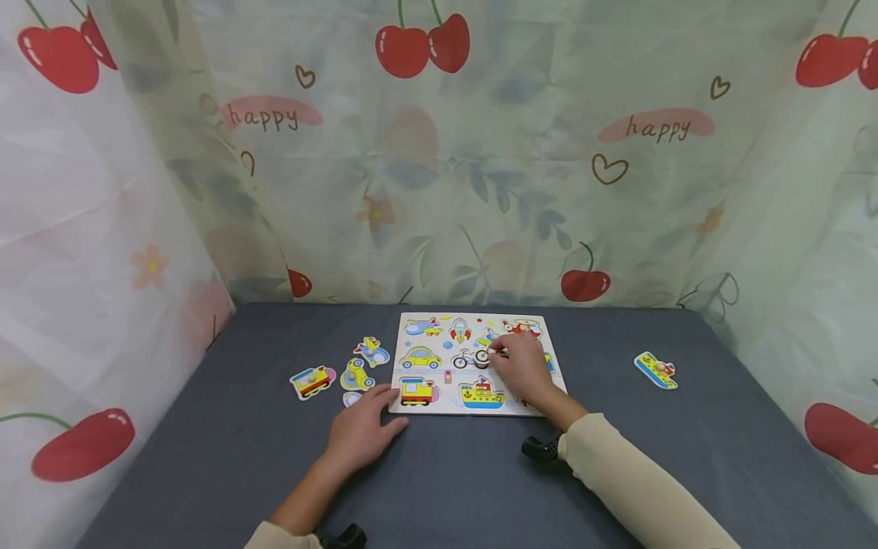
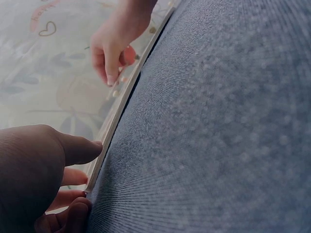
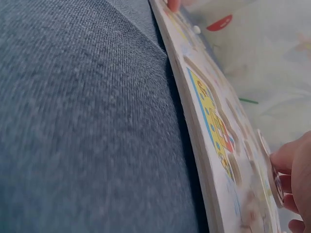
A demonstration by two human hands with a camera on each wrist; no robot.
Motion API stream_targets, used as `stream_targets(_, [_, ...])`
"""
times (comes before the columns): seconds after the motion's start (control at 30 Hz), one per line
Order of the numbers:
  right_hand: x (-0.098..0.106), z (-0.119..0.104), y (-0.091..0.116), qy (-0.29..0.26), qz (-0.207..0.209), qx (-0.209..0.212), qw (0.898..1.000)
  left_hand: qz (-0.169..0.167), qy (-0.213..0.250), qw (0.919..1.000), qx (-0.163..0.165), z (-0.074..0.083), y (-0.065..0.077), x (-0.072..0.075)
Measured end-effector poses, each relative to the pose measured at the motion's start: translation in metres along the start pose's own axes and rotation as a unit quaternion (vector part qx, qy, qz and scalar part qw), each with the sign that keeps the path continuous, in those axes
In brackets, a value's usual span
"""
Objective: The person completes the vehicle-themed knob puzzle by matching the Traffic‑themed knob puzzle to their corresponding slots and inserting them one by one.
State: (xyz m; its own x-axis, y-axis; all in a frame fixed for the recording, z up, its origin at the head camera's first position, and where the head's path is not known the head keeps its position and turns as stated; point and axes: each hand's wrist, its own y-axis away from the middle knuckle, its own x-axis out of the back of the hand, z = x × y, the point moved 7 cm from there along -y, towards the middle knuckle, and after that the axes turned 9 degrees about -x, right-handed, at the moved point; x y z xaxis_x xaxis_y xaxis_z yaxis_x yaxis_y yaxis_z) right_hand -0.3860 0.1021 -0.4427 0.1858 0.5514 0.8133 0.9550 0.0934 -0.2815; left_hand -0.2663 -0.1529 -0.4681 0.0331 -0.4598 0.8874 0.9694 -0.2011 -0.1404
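Observation:
A white wooden puzzle board (image 1: 449, 406) with vehicle pictures lies on the dark table. My left hand (image 1: 360, 433) rests against its near left corner, thumb by the front edge and fingers by the left edge; the left wrist view shows the thumb (image 2: 82, 149) touching the edge. Over the board's right half, my right hand (image 1: 524, 370) pinches a thin wooden puzzle piece (image 3: 270, 171), tilted above the surface near the bicycle picture (image 1: 472, 358). The piece's picture is mostly hidden; the right wrist view shows it nearly edge-on between thumb and fingers.
Left of the board lie a train piece (image 1: 312, 382), a helicopter-like piece (image 1: 371, 351), a yellow car piece (image 1: 357, 374) and one partly covered piece (image 1: 351, 398). A ship piece (image 1: 656, 370) lies far right. Patterned curtains (image 1: 439, 191) stand behind and at both sides.

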Motion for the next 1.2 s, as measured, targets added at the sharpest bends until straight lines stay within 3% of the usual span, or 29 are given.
stream_targets(0.67, [-0.025, -0.023, -0.005, 0.029, -0.021, 0.014, 0.999, -0.002, 0.002, 1.0000, 0.003, 0.001, 0.000, 0.000])
stream_targets(1.2, [-0.028, -0.031, -0.004, 0.036, -0.021, 0.003, 0.999, -0.006, 0.003, 1.0000, 0.001, 0.000, -0.001, -0.001])
